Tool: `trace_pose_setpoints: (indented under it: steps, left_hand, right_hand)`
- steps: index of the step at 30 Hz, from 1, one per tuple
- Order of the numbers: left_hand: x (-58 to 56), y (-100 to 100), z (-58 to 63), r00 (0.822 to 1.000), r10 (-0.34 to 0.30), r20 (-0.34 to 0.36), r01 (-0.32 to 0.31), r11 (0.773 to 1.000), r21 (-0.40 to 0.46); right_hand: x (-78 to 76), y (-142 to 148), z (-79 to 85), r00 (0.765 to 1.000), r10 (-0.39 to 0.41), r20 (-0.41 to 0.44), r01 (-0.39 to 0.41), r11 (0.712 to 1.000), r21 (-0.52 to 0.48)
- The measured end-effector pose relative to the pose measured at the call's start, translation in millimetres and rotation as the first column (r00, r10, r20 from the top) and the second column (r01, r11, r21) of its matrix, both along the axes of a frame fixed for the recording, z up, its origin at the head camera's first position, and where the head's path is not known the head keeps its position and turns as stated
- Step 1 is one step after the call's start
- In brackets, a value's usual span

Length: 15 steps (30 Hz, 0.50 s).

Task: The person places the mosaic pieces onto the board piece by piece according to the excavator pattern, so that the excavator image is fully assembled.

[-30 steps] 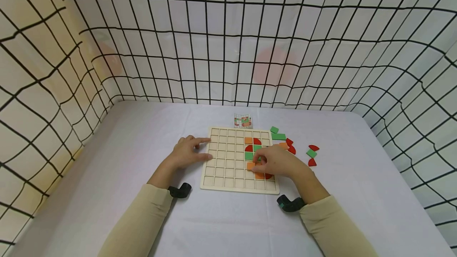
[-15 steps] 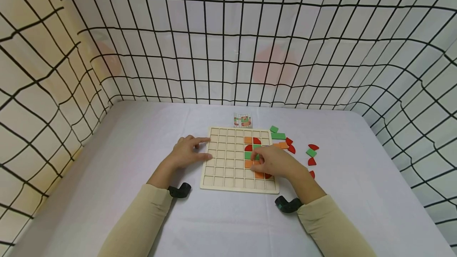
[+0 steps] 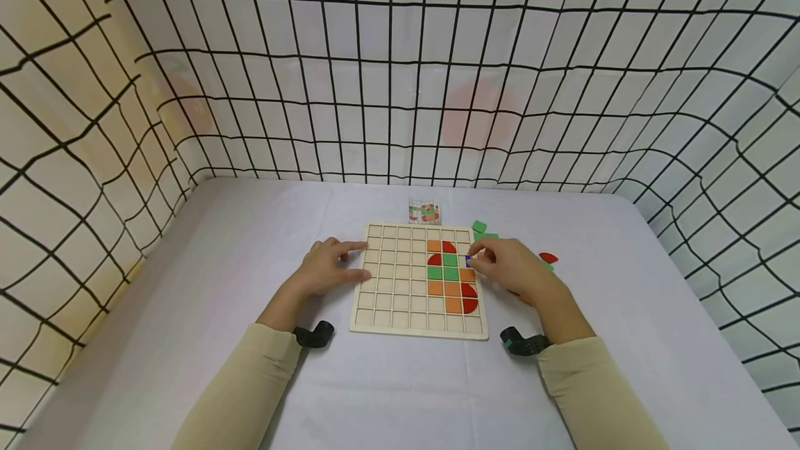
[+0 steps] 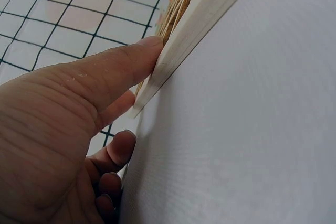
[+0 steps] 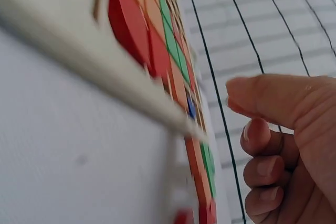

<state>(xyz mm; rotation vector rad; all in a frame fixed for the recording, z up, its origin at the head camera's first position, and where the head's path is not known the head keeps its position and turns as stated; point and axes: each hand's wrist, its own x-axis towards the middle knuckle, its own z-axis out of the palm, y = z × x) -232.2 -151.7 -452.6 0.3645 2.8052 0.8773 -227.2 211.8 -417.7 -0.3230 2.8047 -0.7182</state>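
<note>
On the table lies a pale wooden grid board (image 3: pixel 394 290). Orange squares (image 3: pixel 453 305), green squares (image 3: pixel 435 273) and rounded red pieces (image 3: pixel 469 298) fill several cells on its right side. A small blue piece (image 3: pixel 467 262) shows at its right edge, partly behind my fingertips. My left hand (image 3: pixel 326 267) touches the board's left edge with extended thumb and index finger; the left wrist view shows the thumb (image 4: pixel 123 64) against the rim. My right hand (image 3: pixel 509 266) hovers over the right edge, fingers loosely bent. In the right wrist view no piece shows between thumb (image 5: pixel 273 94) and fingers.
A small patterned card (image 3: pixel 424 211) stands behind the board. Loose green pieces (image 3: pixel 479 226), a red piece (image 3: pixel 548 257) and an orange piece (image 3: pixel 527 300) lie right of the board, some partly hidden by my right hand. Black netting (image 3: pixel 394 61) surrounds the table.
An orange square under my right fingers has settled flat into its cell. My right hand has let go and moved right and away, uncovering the board's right-side pieces. My left hand stays put.
</note>
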Motion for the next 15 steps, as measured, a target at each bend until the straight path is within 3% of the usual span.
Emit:
trace_pose_setpoints:
  steps: [7, 15]
  left_hand:
    - [-1.5, 0, -1.6, 1.0, 0.006, 0.006, -0.006, 1.0, 0.0]
    - [0.6, 0, 0.4, 1.0, 0.008, 0.009, -0.008, 1.0, 0.001]
  right_hand:
    - [-6.2, 31, -6.6, 0.994, -0.101, 0.031, 0.1, 0.994, 0.036]
    - [-9.7, 41, -17.6, 0.991, -0.122, 0.047, 0.12, 0.991, 0.055]
